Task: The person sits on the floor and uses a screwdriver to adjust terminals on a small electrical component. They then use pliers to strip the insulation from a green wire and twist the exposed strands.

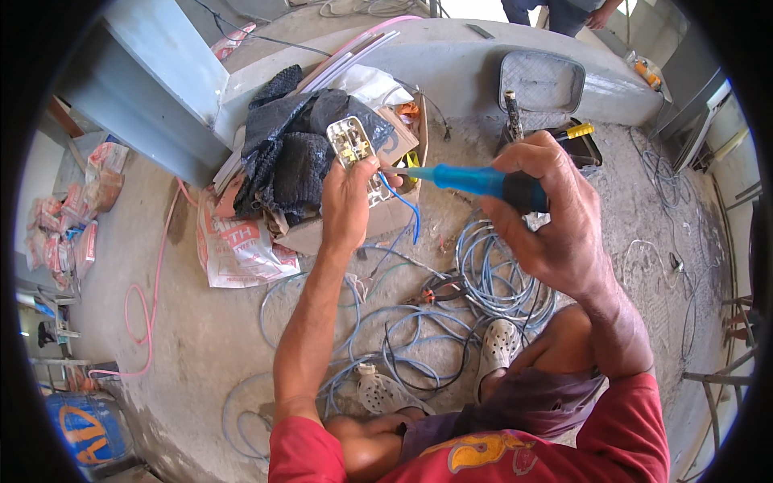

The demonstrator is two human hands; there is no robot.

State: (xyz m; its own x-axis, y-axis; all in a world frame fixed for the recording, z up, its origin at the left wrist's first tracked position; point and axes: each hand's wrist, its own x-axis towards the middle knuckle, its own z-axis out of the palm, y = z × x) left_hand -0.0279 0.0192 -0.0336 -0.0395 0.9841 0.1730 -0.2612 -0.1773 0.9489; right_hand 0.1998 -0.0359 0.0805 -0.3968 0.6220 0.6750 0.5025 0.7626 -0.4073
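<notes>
My left hand [348, 197] is closed around an opened white power strip [346, 138], its brass contacts exposed. A blue wire [417, 219] runs out of the strip and curls downward. In my right hand [564, 213] is a screwdriver [463, 179] with a translucent blue and black handle, held sideways in my curled fingers. Its shaft points left at the strip, beside my left thumb; whether the tip sits on a screw is hidden.
Behind the strip stands a cardboard box [318, 233] heaped with black plastic sheeting [294, 173]. Coiled grey cable [491, 274] and pliers [439, 291] lie on the floor before me. An open tool case [543, 80] rests against the low wall. Another person [555, 14] stands beyond it.
</notes>
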